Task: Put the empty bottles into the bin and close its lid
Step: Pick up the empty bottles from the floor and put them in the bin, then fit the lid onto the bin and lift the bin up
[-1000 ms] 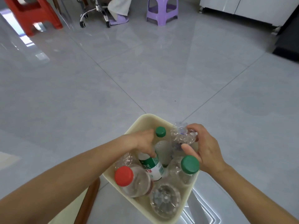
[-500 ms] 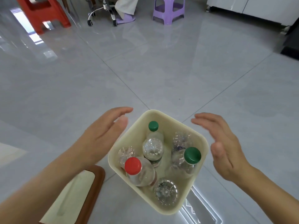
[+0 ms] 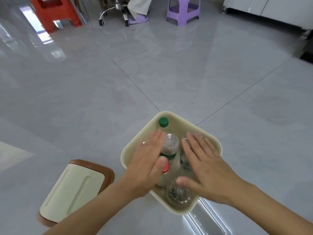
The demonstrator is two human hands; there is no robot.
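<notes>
A cream bin [image 3: 174, 117] stands on the grey floor, packed with several empty clear bottles. A green-capped bottle [image 3: 163, 122] stands at its far corner. An upside-down bottle with a green label [image 3: 170, 146] shows between my hands, and another bottle's base [image 3: 178, 192] lies at the near side. My left hand [image 3: 146, 165] lies flat over the bin's left half, its thumb across a red cap [image 3: 166, 167]. My right hand [image 3: 205, 167] lies flat, fingers spread, over the right half. Neither hand grips anything. The bin's lid [image 3: 74, 189], cream with a brown rim, lies on the floor to the left.
Far across the floor stand a red stool [image 3: 55, 12], an office chair base [image 3: 113, 12] with a person's leg and purple slipper [image 3: 138, 19], and a purple stool [image 3: 183, 10]. White cabinets [image 3: 271, 9] line the far right. A dark object [image 3: 307, 48] sits at the right edge.
A second ago both hands gripped bottles inside the bin. They let go and spread apart beside the bin, and now they have come back flat on top of the bottles.
</notes>
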